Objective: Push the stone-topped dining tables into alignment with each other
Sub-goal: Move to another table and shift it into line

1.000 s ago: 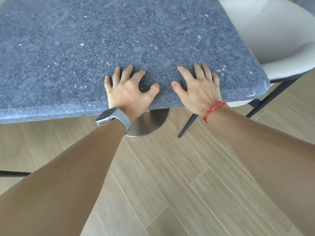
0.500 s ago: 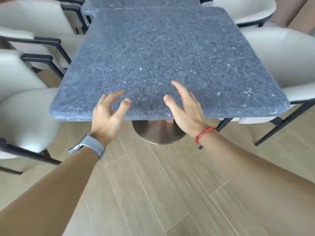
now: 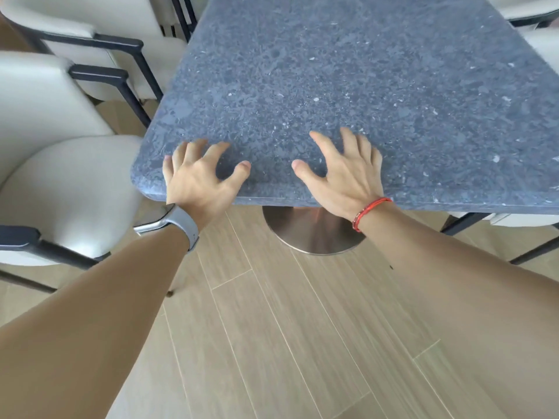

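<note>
Head view: the left hand [image 3: 199, 182] rests on the stone-topped bench [image 3: 348, 71] at its rounded near-left corner, fingers spread and bent, holding nothing. The right hand [image 3: 341, 176] lies to its right on the near edge, fingers spread, straighter, gripping nothing. Below stands a round metal base [image 3: 314, 234] on the plank floor [image 3: 272, 328]; cream chairs [image 3: 69, 189] stand left.

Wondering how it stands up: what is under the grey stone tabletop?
A round brushed-metal base on the wooden floor. The tabletop hides whatever post joins them.
</note>
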### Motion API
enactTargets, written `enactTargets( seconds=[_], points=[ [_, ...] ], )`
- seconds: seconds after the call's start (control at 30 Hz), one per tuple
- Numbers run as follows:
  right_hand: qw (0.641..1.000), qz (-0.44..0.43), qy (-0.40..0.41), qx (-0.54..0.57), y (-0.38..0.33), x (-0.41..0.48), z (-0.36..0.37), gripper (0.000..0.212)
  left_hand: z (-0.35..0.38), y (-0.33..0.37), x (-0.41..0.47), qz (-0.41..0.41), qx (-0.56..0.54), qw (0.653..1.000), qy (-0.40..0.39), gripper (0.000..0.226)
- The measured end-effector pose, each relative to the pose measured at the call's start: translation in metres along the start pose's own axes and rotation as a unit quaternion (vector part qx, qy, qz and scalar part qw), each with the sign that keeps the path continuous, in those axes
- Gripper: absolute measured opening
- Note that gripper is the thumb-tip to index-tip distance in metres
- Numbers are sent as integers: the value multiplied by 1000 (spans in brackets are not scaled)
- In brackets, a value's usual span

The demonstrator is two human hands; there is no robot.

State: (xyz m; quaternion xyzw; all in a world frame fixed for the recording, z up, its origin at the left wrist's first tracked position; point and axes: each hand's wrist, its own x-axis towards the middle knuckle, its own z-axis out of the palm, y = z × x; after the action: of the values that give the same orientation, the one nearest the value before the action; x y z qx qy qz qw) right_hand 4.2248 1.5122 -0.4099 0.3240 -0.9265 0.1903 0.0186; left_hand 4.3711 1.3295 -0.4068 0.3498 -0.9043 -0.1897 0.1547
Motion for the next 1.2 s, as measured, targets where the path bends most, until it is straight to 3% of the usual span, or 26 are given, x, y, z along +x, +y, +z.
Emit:
enactTargets(
  seconds=[0.2, 0.7, 1.2],
  points=[
    [994, -5, 2, -110, 1, 12, 27, 82, 35, -15, 22, 53, 139, 989, 13, 81],
    [992, 25, -12, -123, -1, 7, 25, 77, 34, -15, 24, 33, 114, 993, 6, 80],
    [993, 13, 17, -115, 1, 10, 28, 72, 40, -12, 23, 41, 115, 990, 69, 70]
  ],
)
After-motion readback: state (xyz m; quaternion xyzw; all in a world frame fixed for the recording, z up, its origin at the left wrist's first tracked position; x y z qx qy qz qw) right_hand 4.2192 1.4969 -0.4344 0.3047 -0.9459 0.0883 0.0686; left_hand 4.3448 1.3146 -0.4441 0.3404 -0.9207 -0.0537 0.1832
